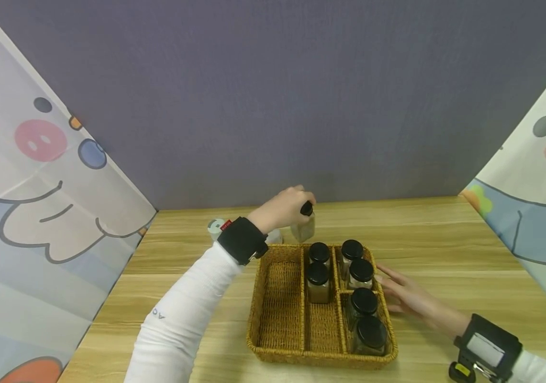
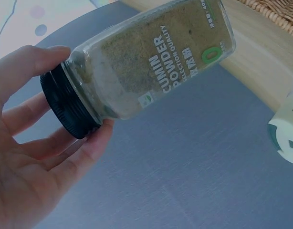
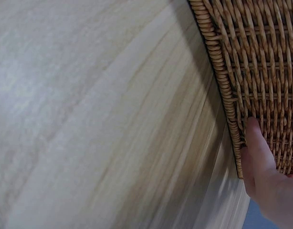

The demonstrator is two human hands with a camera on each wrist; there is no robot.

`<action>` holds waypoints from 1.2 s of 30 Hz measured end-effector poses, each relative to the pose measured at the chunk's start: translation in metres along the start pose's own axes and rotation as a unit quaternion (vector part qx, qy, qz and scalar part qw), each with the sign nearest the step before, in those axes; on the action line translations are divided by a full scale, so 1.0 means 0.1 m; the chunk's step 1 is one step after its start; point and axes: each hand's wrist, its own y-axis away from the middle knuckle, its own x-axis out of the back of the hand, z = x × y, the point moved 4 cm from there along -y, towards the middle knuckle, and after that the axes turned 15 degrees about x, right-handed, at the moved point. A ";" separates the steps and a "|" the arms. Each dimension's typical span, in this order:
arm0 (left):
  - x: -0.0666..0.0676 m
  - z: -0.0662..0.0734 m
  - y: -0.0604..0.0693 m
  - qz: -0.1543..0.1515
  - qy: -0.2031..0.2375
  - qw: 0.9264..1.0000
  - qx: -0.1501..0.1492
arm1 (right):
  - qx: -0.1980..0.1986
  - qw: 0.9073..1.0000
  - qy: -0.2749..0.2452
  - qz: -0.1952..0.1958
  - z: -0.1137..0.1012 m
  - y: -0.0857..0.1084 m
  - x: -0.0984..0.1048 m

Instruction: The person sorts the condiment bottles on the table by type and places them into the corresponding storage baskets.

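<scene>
My left hand (image 1: pixel 286 209) pinches the black lid of a cumin powder jar (image 2: pixel 156 57) between thumb and fingers. In the head view the jar hangs just beyond the back rim of a wicker basket (image 1: pixel 277 352). The basket has several compartments; the left one holds nothing. Black-lidded jars stand in the middle compartment (image 1: pixel 319 287) and in both right ones, such as the front right jar (image 1: pixel 371 334). My right hand (image 1: pixel 409 294) touches the basket's right side with its fingers extended, as the right wrist view shows against the woven wall (image 3: pixel 261 62).
Behind the basket's left corner stands a white container with a green-and-white top (image 1: pixel 215 227), partly hidden by the left wrist. The wooden table (image 1: pixel 445 239) meets a grey panel (image 1: pixel 273 106) at the back. Cartoon-printed sheets (image 1: pixel 38 186) flank both sides.
</scene>
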 end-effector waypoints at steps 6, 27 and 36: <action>0.04 0.05 0.05 -0.006 0.008 1.000 -0.013 | 0.007 1.000 -0.002 -0.005 0.00 0.00 0.01; 0.15 0.29 0.27 -0.028 0.015 0.997 -0.065 | -0.003 1.000 -0.002 0.002 0.00 -0.01 0.01; 0.14 0.38 0.41 -0.034 0.015 0.994 -0.100 | -0.005 1.000 0.000 0.000 -0.02 0.01 0.00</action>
